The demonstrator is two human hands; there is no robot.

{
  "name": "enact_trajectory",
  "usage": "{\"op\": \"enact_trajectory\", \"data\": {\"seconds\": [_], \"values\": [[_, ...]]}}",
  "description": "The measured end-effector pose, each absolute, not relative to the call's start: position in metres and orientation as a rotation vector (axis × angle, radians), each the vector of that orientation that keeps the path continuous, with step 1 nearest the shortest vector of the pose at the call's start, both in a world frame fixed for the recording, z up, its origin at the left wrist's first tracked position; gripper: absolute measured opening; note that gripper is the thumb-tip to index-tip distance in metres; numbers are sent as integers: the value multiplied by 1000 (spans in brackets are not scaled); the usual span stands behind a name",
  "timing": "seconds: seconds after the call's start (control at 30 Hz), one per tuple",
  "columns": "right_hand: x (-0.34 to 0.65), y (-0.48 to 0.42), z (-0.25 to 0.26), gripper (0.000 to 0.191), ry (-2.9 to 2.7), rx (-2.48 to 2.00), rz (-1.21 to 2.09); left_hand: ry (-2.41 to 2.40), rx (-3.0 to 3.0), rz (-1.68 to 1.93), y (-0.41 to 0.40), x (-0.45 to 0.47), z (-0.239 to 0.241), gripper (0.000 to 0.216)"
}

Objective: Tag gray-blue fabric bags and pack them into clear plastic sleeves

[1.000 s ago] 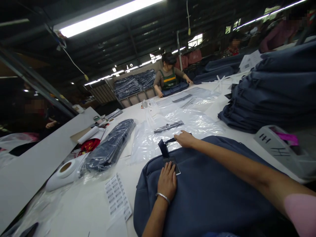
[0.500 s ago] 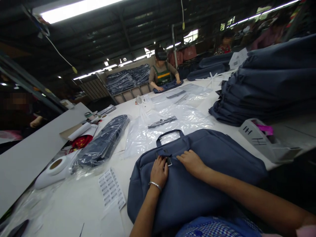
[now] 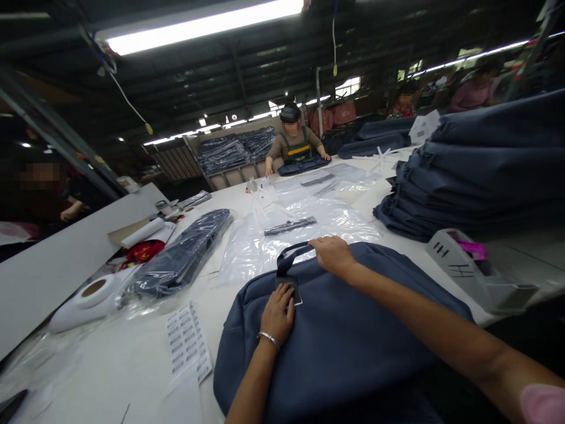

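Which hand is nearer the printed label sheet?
Left. The left hand, on the dark tag, is right of the label sheet; the right hand, at the carry handle, is farther right.

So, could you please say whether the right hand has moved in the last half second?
Yes: the right hand has moved forward, closer to the dark strip on the plastic, and is now at the handle.

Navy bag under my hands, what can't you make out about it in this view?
Tag: head view, partly under the left hand; its print is too small to read.
One end of the handle: head view, behind the right hand.
Inside of the bag: head view, covered by its own fabric.
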State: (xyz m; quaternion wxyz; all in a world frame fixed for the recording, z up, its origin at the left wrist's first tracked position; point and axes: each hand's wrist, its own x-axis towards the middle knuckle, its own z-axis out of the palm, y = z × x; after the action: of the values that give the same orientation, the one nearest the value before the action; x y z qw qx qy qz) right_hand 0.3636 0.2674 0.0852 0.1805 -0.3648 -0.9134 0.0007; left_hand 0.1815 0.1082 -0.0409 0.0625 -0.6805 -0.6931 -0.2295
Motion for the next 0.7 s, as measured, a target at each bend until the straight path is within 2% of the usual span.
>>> {"op": "enact_trajectory", "data": {"seconds": [0.1, 0.23, 0.3, 0.37, 0.47, 0.53, 0.6, 0.7], "values": [[369, 285, 98, 28, -2711, -918, 253, -2098, -2054, -710, 108, 182, -41, 37], [382, 305, 123, 44, -3047, -418, 854, -2101, -2056, -744, 108, 182, -43, 37], [385, 308, 130, 46, -3139, -297, 953, -2098, -2055, -761, 108, 183, -43, 37], [383, 306, 132, 39, -3170, -352, 751, -2094, -2051, -773, 108, 182, -43, 37], [373, 302, 128, 23, -2972, -522, 115, -2087, -2047, -781, 107, 183, -43, 37], [366, 299, 125, 24, -2732, -574, -200, -2083, -2046, -786, 107, 183, -43, 37], [363, 295, 124, 27, -2601, -563, -329, -2086, -2044, -806, 107, 183, -43, 37], [367, 272, 117, 29, -2618, -505, -327, -2096, -2044, -852, 108, 184, -43, 37]]}}
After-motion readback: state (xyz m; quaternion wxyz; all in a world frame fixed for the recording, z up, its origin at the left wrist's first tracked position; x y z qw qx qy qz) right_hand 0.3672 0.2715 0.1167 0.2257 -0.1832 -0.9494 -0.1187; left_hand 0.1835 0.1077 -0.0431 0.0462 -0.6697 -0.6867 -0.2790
